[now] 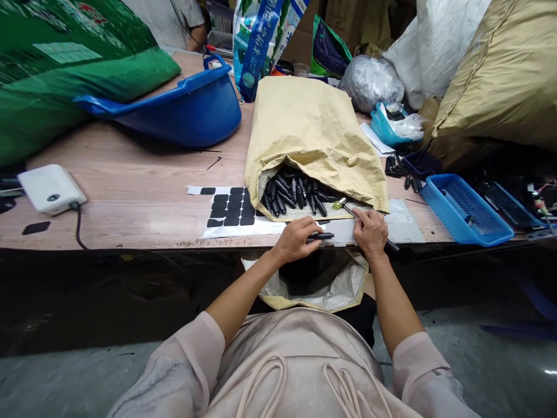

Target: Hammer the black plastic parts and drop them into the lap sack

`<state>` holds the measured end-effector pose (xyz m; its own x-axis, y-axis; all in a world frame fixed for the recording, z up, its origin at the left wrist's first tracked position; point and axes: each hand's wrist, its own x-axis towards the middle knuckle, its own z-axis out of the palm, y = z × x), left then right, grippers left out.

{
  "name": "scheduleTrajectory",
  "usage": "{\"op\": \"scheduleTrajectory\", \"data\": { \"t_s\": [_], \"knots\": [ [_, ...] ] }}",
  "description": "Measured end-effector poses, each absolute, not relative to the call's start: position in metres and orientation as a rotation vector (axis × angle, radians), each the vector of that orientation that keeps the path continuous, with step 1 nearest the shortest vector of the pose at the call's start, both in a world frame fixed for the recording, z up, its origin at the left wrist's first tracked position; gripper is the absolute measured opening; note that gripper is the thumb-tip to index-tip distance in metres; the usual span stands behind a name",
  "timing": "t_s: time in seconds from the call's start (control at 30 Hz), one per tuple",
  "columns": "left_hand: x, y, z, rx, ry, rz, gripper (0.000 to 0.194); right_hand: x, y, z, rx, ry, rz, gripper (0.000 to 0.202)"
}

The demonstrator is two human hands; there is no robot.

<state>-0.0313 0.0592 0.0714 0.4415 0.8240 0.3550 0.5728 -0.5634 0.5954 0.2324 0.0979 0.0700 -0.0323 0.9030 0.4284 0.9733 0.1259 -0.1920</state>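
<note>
My left hand (297,239) is closed around a black pen-like piece (322,236) near the table's front edge. To its right my right hand (371,232) grips a small hammer (348,207), its head at the mouth of a tan paper sack (304,122) and its dark handle end showing below the hand. Many black pieces (289,191) lie inside the sack's opening. A sheet of black rounded stickers (232,208) lies left of the sack. Below the table edge, an open sack (322,299) with a pale lining sits at my lap.
A blue basin (174,113) and green sack (78,75) stand back left, a white box (52,188) with a cable nearer. Blue baskets (467,209), black parts and large sacks fill the right. A person's arm (197,36) shows at the back.
</note>
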Motion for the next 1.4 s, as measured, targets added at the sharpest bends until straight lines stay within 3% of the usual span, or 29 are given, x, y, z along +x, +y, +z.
{"op": "scheduleTrajectory", "data": {
  "t_s": [0.17, 0.4, 0.5, 0.6, 0.73, 0.9, 1.13, 1.4],
  "knots": [
    [-0.014, 0.002, 0.045, 2.458, 0.890, 0.559, 0.023, 0.231, 0.098, 0.068, -1.821, -1.955, -0.215, 0.038],
    [0.005, -0.008, -0.002, 2.124, 1.309, -0.147, 0.026, 0.228, 0.098, 0.068, -1.831, -1.949, -0.242, 0.037],
    [0.005, -0.005, -0.004, 2.053, 1.342, -0.268, 0.033, 0.227, 0.097, 0.070, -1.843, -1.955, -0.250, 0.037],
    [0.005, -0.011, 0.012, 2.142, 1.293, -0.186, 0.032, 0.226, 0.097, 0.070, -1.853, -1.962, -0.247, 0.037],
    [-0.007, -0.005, 0.053, 2.287, 1.278, 0.274, 0.017, 0.227, 0.097, 0.068, -1.837, -1.956, -0.235, 0.038],
    [-0.046, 0.054, 0.099, 2.072, 2.001, 0.807, 0.023, 0.227, 0.098, 0.067, -1.819, -1.939, -0.235, 0.037],
    [-0.069, 0.115, 0.112, 1.716, 2.417, 0.554, 0.041, 0.227, 0.098, 0.068, -1.824, -1.948, -0.272, 0.036],
    [-0.080, 0.109, 0.114, 1.668, 2.300, 0.425, 0.033, 0.227, 0.098, 0.069, -1.854, -1.945, -0.252, 0.033]
  ]
}}
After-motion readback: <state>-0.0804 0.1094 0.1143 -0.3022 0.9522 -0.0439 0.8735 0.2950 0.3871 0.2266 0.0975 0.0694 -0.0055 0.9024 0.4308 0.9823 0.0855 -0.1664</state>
